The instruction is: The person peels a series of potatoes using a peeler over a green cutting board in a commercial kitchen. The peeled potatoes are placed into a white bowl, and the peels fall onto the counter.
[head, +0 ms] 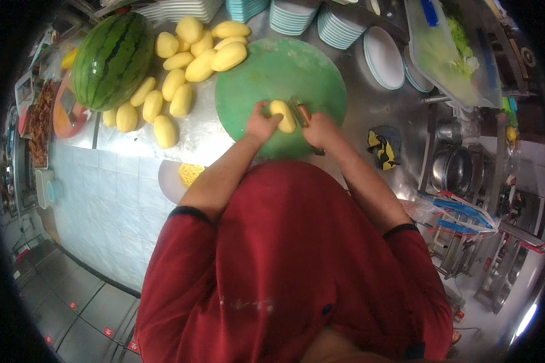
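A peeled yellow potato lies on the round green cutting board near its lower edge. My left hand has its fingers and thumb against the potato's left side. My right hand is closed around the brown handle of a knife, whose blade is just right of the potato. Several peeled potatoes lie on the steel counter left of the board. A bowl holding cut yellow strips is partly hidden behind my left forearm.
A whole watermelon is at the upper left. Stacked dishes line the back, and oval plates lie right of them. A plastic tub with leafy greens is at the upper right. A black and yellow cloth-like item lies right of my arm.
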`<action>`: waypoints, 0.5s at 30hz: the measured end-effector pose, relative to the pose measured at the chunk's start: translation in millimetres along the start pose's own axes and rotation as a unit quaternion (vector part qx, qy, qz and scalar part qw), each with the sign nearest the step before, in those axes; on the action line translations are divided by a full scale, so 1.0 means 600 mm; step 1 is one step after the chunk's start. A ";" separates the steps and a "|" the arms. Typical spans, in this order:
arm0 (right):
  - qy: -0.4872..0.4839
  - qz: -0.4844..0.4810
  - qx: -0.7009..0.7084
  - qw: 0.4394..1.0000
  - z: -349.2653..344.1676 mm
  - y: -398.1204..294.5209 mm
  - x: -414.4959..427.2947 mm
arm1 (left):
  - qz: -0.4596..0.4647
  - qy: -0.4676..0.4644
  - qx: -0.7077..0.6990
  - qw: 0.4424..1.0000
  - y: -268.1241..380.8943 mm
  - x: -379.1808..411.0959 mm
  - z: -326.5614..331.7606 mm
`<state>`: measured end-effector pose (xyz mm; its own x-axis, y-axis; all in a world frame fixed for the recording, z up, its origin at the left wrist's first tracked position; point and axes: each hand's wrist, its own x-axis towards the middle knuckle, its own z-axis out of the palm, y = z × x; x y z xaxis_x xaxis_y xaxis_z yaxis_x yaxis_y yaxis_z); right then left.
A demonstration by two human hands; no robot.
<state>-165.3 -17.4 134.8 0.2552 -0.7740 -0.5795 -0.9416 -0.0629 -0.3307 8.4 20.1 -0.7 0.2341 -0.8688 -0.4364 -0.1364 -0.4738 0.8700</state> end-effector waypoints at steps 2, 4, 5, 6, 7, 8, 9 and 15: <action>0.023 -0.022 -0.011 0.999 0.002 -0.011 -0.013 | 0.004 0.002 -0.014 1.000 -0.018 0.010 0.003; 0.042 -0.027 -0.015 0.999 0.000 -0.009 -0.007 | 0.008 -0.007 0.004 1.000 0.000 0.013 0.001; 0.045 -0.023 -0.014 0.999 0.010 0.003 0.006 | 0.009 -0.009 -0.003 1.000 0.008 0.012 0.003; 0.044 -0.018 -0.014 0.999 0.013 0.001 0.006 | 0.005 -0.010 -0.011 1.000 0.007 0.005 0.006; 0.049 -0.009 0.013 0.999 0.011 0.000 0.007 | 0.001 -0.012 -0.019 1.000 0.006 0.000 0.008; 0.055 0.000 0.040 0.998 0.008 -0.003 0.008 | 0.018 0.003 -0.021 1.000 0.000 0.007 0.012; 0.058 0.011 0.068 0.996 0.007 -0.009 0.003 | 0.031 0.017 -0.022 0.999 -0.007 0.009 0.015; 0.123 -0.090 0.006 0.988 -0.001 -0.036 0.001 | 0.027 0.023 -0.003 0.999 0.002 -0.003 0.012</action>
<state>-145.2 -17.1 142.1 0.3559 -0.8809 -0.3120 -0.8829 -0.2076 -0.4211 1.0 20.2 -0.8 0.2705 -0.8851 -0.3786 -0.1449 -0.4263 0.8929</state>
